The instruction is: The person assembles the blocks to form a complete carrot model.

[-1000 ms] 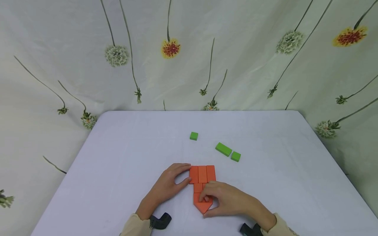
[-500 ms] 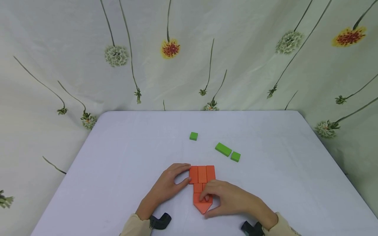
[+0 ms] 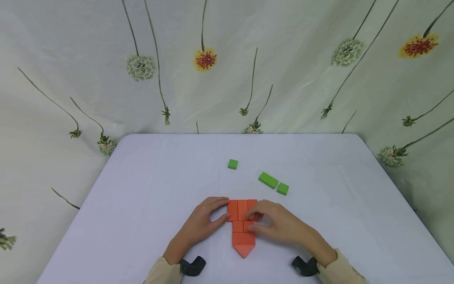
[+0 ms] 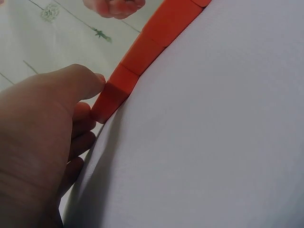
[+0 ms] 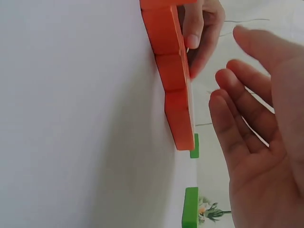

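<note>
Flat orange blocks (image 3: 243,238) lie together in an arrow-like shape, with a wide row at the far end and a point toward me. My left hand (image 3: 203,219) holds the outer left block (image 3: 232,210) of the wide row, index finger at its far corner and thumb at its side. In the left wrist view, the thumb (image 4: 90,84) meets the block's edge while other fingers sit around its end. My right hand (image 3: 280,221) hovers over the right side of the shape. Its fingers (image 5: 228,118) are bent loosely and hold nothing in the right wrist view.
Beyond the orange shape lie a small green block (image 3: 232,164), a longer green block (image 3: 268,180) and another small green block (image 3: 283,189). The white table (image 3: 159,165) ends at a flower-print cloth (image 3: 301,79) behind. Black wrist cameras (image 3: 193,266) sit on both wrists.
My right hand has lifted off the pointed near end and moved away from me toward the wide row. The orange shape and my left hand look the same.
</note>
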### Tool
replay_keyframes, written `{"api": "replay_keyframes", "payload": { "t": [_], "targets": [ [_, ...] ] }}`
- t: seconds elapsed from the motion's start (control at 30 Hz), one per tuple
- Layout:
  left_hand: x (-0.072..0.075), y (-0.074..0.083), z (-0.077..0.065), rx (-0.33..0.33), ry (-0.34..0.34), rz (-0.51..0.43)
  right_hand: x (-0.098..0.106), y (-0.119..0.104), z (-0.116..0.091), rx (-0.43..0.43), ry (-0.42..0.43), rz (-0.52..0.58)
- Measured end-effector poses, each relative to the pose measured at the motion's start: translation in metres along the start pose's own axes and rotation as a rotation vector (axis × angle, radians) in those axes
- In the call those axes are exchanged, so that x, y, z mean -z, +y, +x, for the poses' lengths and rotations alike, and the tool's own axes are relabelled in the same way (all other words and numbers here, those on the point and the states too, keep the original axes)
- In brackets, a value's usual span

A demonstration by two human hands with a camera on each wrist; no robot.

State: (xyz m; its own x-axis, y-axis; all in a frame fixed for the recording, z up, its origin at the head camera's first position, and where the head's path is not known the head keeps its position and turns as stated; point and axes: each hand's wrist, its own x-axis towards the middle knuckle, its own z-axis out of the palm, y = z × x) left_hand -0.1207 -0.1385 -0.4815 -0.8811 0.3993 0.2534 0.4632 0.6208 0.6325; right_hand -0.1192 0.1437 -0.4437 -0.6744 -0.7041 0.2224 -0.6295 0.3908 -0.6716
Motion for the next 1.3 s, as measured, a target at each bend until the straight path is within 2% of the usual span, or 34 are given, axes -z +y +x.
{"api": "replay_keyframes", "payload": {
  "t": [0.17, 0.43, 0.77, 0.97, 1.3],
  "targets": [
    [-0.002, -0.002, -0.001, -0.011, 0.004, 0.011, 0.005, 0.008, 0.005, -0.040, 0.089, -0.056],
    [-0.003, -0.002, 0.000, 0.035, -0.042, 0.001, 0.010, 0.019, 0.009, -0.142, 0.237, -0.147],
    [0.000, -0.001, 0.000, 0.036, -0.030, 0.004, 0.018, 0.034, 0.016, -0.240, 0.379, -0.263],
    [0.000, -0.001, -0.001, 0.039, -0.030, 0.003, 0.022, 0.043, 0.020, -0.329, 0.409, -0.323],
    [0.000, 0.000, -0.001, 0.025, -0.019, 0.006, 0.028, 0.056, 0.025, -0.492, 0.361, -0.349]
  ]
}}
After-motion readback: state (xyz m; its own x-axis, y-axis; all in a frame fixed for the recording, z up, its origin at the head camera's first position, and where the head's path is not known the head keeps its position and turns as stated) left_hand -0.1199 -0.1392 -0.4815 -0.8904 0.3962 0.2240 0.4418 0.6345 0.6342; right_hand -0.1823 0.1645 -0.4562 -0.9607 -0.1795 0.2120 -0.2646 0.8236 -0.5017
